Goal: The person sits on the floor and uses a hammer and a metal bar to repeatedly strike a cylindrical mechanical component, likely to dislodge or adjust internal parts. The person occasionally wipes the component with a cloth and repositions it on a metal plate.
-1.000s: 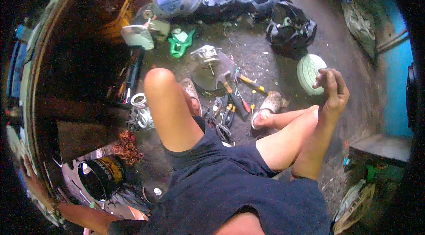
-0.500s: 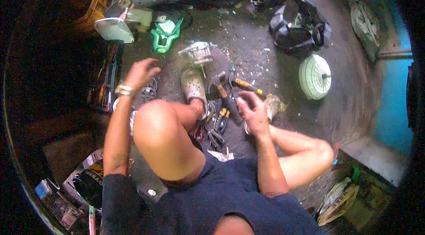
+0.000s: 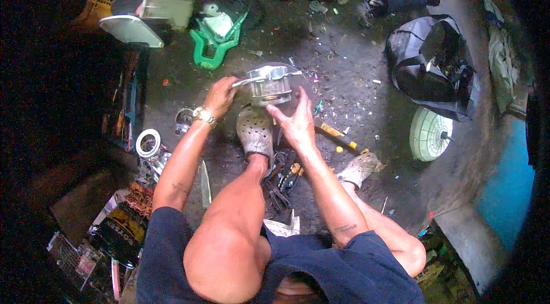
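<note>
While pinching, on the left clog's (image 3: 255, 131) far side, the left bracket (image 3: 245, 82) of the silver metal housing (image 3: 270, 87) with the left hand (image 3: 219, 97), spreads the right hand (image 3: 295, 123) around its near right side, with contact unclear, apparently for two-sided steadiness.

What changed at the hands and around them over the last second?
The left grip came in from the far left and now holds the left edge of the silver metal part. The right grip moved left, away from the pale round cover, to the part's lower right; contact there is unclear. The green plastic piece, pale round cover and black bag stay on the floor.
</note>
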The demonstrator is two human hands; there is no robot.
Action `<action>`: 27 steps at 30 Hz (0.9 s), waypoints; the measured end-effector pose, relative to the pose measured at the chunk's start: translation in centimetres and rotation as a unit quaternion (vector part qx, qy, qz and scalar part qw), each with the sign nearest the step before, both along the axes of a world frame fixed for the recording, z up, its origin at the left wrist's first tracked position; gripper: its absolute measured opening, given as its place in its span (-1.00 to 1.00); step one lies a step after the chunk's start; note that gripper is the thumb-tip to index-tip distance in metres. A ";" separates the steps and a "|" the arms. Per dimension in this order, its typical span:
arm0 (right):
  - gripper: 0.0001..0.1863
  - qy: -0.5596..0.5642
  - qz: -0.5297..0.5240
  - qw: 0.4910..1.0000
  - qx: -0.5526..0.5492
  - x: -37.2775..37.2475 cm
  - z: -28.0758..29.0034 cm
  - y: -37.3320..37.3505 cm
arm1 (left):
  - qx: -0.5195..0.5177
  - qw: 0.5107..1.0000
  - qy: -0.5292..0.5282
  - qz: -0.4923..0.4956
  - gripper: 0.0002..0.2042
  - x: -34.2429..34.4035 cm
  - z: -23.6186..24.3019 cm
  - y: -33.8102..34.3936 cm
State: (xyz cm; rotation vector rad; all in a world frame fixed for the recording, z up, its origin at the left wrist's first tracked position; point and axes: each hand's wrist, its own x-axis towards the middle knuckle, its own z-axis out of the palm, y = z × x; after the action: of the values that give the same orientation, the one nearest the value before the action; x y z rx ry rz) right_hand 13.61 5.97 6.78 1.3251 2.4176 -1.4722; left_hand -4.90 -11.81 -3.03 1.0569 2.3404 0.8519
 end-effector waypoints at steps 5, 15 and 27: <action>0.27 0.010 -0.027 0.998 -0.052 -1.6 -1.0 -0.1 | 0.028 0.996 0.052 -0.068 -0.82 -1.0 2.1 0.7; 0.20 0.106 -0.200 0.962 -0.152 1.0 -7.7 3.9 | 0.067 0.973 0.120 -0.186 -0.89 -0.2 8.2 11.6; -0.06 0.179 -0.263 0.896 -0.309 6.4 -6.9 10.6 | 0.115 0.965 0.075 -0.225 -0.73 3.4 6.3 20.2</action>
State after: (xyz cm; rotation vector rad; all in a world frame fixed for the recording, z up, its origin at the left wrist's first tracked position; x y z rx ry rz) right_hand 19.96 16.57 -0.15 1.6959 1.4958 -2.5256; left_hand -1.46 8.42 3.29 1.7217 2.0142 0.8993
